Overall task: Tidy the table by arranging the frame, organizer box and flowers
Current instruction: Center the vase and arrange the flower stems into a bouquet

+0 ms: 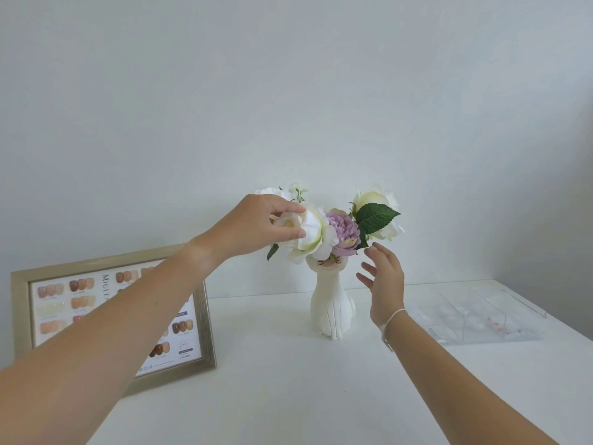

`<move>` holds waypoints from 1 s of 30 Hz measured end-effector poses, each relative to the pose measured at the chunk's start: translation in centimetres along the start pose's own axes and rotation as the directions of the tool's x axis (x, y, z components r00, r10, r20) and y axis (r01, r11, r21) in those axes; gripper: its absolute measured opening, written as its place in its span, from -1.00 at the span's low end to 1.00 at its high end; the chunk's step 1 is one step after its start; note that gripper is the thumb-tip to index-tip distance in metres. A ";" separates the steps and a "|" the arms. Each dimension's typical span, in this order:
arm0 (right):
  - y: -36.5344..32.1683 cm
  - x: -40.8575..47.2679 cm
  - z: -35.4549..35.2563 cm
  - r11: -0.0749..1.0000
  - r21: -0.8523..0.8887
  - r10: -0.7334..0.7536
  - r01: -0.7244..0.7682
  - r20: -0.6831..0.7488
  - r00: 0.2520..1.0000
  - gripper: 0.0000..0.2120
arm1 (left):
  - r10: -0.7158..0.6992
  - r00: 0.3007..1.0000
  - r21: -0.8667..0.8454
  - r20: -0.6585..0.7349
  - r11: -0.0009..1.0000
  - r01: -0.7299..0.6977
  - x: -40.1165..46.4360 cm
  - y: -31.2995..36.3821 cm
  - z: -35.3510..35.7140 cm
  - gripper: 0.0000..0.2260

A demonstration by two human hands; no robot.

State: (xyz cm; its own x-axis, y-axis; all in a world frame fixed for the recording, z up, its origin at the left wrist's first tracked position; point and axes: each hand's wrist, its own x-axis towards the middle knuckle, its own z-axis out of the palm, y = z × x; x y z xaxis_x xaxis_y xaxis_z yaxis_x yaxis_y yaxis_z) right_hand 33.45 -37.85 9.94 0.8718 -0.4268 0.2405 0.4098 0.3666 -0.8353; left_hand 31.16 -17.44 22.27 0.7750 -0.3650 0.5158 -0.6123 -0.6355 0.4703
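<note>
Hands, two: our left hand (256, 224) pinched a white bloom (303, 234) at centre; our right hand (383, 281) hovered with fingers spread just beside the vase, holding nothing. Flowers (341, 228), one bunch: we counted several white blooms and one lilac, in one white cat-shaped vase (330, 308). Frame (112, 319), one, lower left, partly hidden by our left forearm. Organizer box (478, 316), one, clear, right, on the white table (288, 396).
</note>
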 end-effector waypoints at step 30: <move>6.6 1.6 -2.2 0.891 -0.452 0.187 -0.027 0.312 0.932 -0.41 | 0.124 0.896 -0.183 -0.426 0.958 -0.219 -4.2 1.4 1.4 -0.79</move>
State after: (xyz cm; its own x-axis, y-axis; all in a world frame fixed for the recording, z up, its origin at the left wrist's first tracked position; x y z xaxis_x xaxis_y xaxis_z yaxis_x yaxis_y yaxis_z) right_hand 36.97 -37.96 3.77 0.9724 -0.0711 0.2220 0.2200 -0.0356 -0.9749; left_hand 27.25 -17.70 19.75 0.5521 -0.1159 0.8257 -0.7854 -0.4047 0.4683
